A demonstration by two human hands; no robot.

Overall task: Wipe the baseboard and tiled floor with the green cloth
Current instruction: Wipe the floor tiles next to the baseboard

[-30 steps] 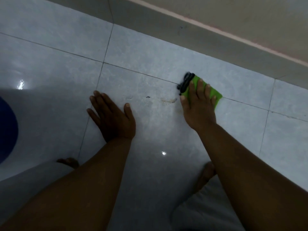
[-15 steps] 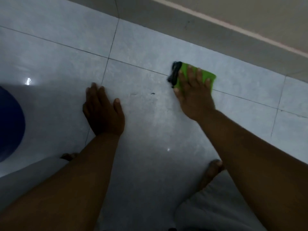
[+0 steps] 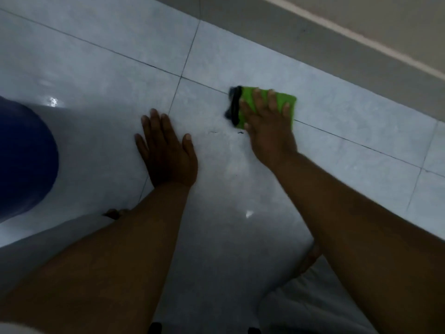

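Note:
A folded green cloth (image 3: 287, 101) with a black edge on its left side lies flat on the pale grey tiled floor (image 3: 120, 75), across a grout line. My right hand (image 3: 267, 131) presses down on the cloth with fingers spread over it. My left hand (image 3: 166, 153) rests palm-down on the tile to the left, fingers apart, holding nothing. The grey baseboard (image 3: 337, 51) runs diagonally along the top right, a little beyond the cloth. Small dark specks (image 3: 239, 132) lie on the tile between my hands.
A dark blue rounded object (image 3: 24, 155) sits at the left edge. My knees in light fabric (image 3: 313, 304) and my toes show at the bottom. A beige wall (image 3: 397, 18) rises above the baseboard.
My right hand has slid the green cloth leftward along the floor, past the brownish smear seen earlier, which no longer shows. My left hand stays planted on the tile.

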